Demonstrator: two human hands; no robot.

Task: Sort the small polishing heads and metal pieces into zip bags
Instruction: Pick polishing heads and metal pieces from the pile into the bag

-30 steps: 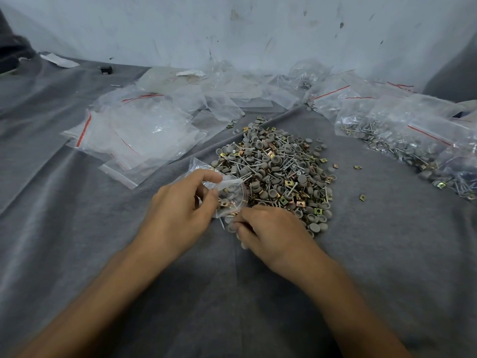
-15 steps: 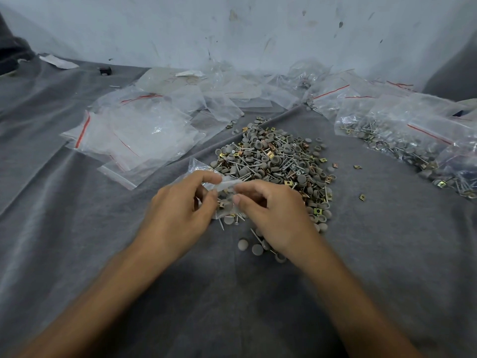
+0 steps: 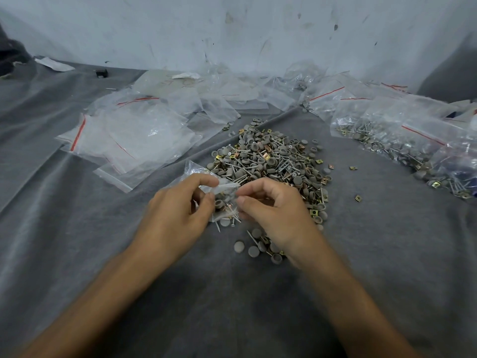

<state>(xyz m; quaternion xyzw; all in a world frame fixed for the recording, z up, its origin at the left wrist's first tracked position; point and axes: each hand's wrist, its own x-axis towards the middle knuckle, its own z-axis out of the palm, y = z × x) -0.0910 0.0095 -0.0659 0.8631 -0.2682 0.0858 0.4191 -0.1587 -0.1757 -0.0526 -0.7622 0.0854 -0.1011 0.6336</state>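
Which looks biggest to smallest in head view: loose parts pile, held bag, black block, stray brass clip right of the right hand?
1. loose parts pile
2. bag, partly behind the fingers
3. black block and brass clip: both tiny, block farther back, so unranked

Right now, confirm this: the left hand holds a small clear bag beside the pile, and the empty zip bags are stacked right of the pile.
Not quite. The head view shows the empty zip bags stacked left of the pile; the left hand does hold the small clear bag.
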